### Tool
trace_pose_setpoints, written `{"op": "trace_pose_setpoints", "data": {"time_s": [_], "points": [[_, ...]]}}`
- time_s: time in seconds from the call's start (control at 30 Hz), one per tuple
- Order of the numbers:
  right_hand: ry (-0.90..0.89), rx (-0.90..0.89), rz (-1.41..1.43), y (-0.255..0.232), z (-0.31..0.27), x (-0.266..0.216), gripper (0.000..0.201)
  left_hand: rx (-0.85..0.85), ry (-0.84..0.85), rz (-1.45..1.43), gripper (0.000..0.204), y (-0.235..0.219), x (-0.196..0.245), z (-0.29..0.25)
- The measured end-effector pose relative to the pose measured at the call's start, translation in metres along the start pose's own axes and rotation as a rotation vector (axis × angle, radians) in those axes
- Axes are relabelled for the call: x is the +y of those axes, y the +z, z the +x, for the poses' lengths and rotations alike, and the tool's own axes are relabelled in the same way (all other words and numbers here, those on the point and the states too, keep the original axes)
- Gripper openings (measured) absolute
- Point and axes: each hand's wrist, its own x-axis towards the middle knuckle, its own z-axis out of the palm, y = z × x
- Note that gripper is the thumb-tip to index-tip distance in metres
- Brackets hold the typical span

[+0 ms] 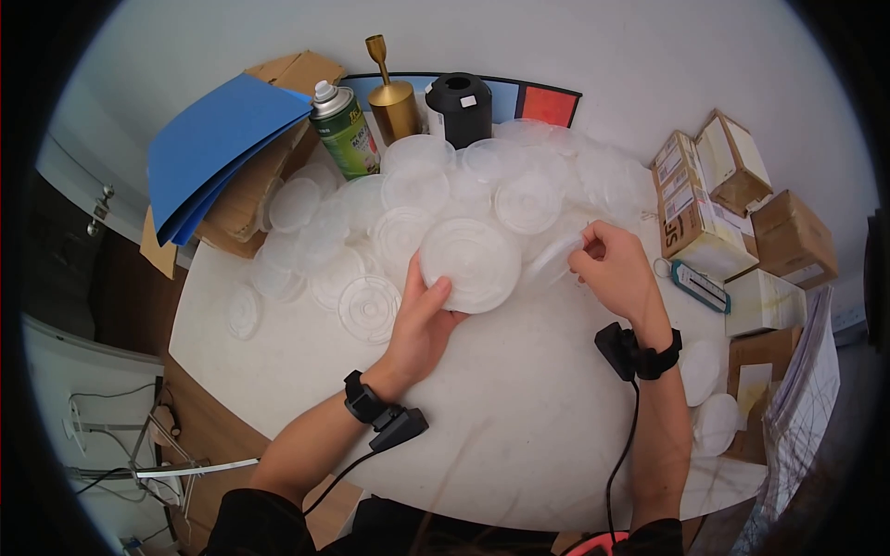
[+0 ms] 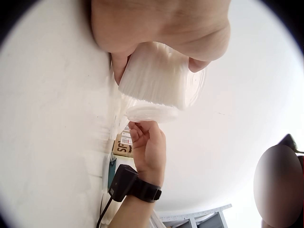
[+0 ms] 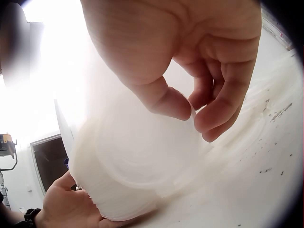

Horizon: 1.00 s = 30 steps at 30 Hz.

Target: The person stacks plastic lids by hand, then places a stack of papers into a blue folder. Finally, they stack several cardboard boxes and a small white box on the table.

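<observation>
My left hand (image 1: 419,334) grips a thick stack of clear plastic lids (image 1: 475,264), thumb over the top lid's edge. In the left wrist view the stack (image 2: 154,78) shows its many layered rims from the side. To its right, my right hand (image 1: 619,271) pinches a lid (image 1: 554,261) by its edge between thumb and fingertips. The right wrist view shows this pinched lid (image 3: 152,147) tilted, overlapping the stack behind it. Many loose lids (image 1: 414,190) lie heaped on the white table just beyond both hands, including one ringed lid (image 1: 369,308) left of the stack.
Behind the heap stand a green spray can (image 1: 345,130), a gold candlestick-like object (image 1: 394,104) and a black cylinder (image 1: 460,113). Blue folders (image 1: 227,148) lean at the left. Cardboard boxes (image 1: 700,218), a teal-edged tool (image 1: 700,285) and more lids (image 1: 716,424) line the right side.
</observation>
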Motion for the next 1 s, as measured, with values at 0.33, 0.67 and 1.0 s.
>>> {"op": "trace_pose_setpoints", "data": {"time_s": [0.33, 0.67, 1.0], "points": [[-0.078, 0.086, 0.163, 0.006, 0.001, 0.001, 0.015, -0.006, 0.004, -0.036, 0.074, -0.002, -0.002, -0.001], [-0.069, 0.012, 0.088, 0.006, 0.0, 0.002, 0.022, -0.013, 0.015, -0.056, 0.073, -0.001, -0.003, -0.001], [0.002, -0.018, 0.151, -0.001, 0.001, 0.0, 0.026, -0.006, 0.003, -0.041, 0.072, -0.002, -0.002, 0.0]]}}
